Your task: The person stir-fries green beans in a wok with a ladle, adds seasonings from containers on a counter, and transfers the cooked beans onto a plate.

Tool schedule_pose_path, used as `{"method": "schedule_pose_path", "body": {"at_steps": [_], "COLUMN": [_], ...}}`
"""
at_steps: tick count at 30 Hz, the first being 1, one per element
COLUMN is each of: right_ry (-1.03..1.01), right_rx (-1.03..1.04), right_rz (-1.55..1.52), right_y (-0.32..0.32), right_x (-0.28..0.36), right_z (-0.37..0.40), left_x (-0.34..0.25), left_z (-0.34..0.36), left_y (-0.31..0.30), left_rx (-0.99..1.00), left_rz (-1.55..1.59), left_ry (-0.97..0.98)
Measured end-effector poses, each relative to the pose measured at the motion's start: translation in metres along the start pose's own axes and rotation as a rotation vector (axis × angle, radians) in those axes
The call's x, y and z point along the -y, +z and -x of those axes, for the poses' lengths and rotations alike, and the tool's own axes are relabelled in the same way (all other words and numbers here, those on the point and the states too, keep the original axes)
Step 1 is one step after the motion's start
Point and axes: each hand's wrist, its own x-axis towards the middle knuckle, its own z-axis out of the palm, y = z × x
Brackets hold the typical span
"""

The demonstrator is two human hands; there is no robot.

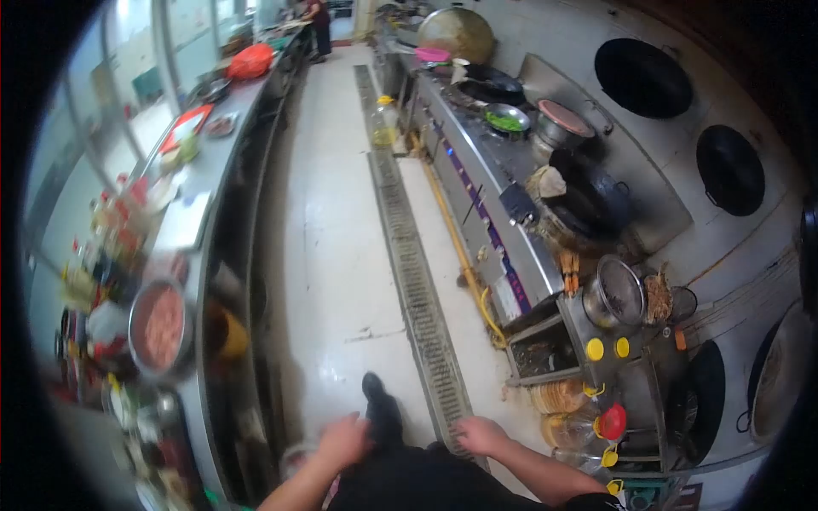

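My left hand (345, 439) is low in front of me, beside my dark-clad leg, its fingers blurred; I cannot tell whether it holds anything. A pale, pinkish thing (298, 460) shows beside that wrist, partly hidden by the forearm. My right hand (479, 436) hangs over the edge of the floor drain grate (417, 298), fingers loosely bent and partly apart, with nothing visible in them. A black shoe (381, 400) points forward on the pale floor between the hands. Nearest the right forearm are large oil bottles (567, 426) with yellow and red caps.
Left, a steel counter (223, 183) carries a basin of pinkish meat (162, 328), a white cutting board (183, 220) and bottles. On the right stands a stove range (477, 162) with woks and pots. An oil jug (385, 123) sits on the floor ahead. Another person (319, 25) stands far off.
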Motion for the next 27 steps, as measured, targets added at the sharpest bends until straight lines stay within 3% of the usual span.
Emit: {"method": "schedule_pose_path", "body": {"at_steps": [2, 3, 4, 7, 10, 14, 17, 19, 20, 22, 24, 27], "right_ry": [0.086, 0.155, 0.243, 0.218, 0.289, 0.289, 0.255, 0.258, 0.181, 0.177, 0.015, 0.021], "right_rx": [-0.026, -0.060, -0.015, -0.094, -0.227, -0.342, -0.365, -0.146, -0.180, -0.285, -0.628, -0.764], "right_rz": [-0.029, -0.003, 0.014, -0.180, -0.247, -0.318, -0.325, -0.123, -0.135, -0.172, -0.261, -0.291], "right_y": [0.011, -0.103, -0.108, -0.183, -0.249, -0.324, -0.418, -0.483, -0.500, -0.608, -0.686, -0.826], "right_x": [-0.001, -0.026, -0.037, -0.028, -0.032, -0.063, -0.090, -0.106, -0.129, -0.108, -0.101, -0.091], "right_z": [0.000, -0.071, -0.041, -0.106, -0.173, -0.286, -0.379, -0.451, -0.494, -0.537, -0.591, -0.676], "left_x": [0.025, 0.037, 0.023, 0.042, 0.051, 0.076, 0.110, 0.146, 0.172, 0.230, 0.267, 0.351], "left_z": [-0.015, -0.136, -0.145, -0.246, -0.345, -0.483, -0.574, -0.614, -0.633, -0.663, -0.678, -0.720], "left_y": [-0.016, -0.110, -0.115, -0.225, -0.296, -0.357, -0.388, -0.407, -0.406, -0.398, -0.417, -0.415], "left_rx": [0.010, 0.006, 0.095, 0.146, -0.032, -0.117, -0.106, 0.041, 0.055, 0.024, 0.040, 0.157], "left_rz": [-0.035, -0.023, -0.042, -0.193, -0.148, -0.133, -0.086, -0.043, -0.050, 0.033, 0.143, 0.189], "left_ry": [0.049, 0.078, 0.122, 0.188, 0.307, 0.328, 0.227, -0.015, -0.017, -0.179, -0.378, -0.581]}}
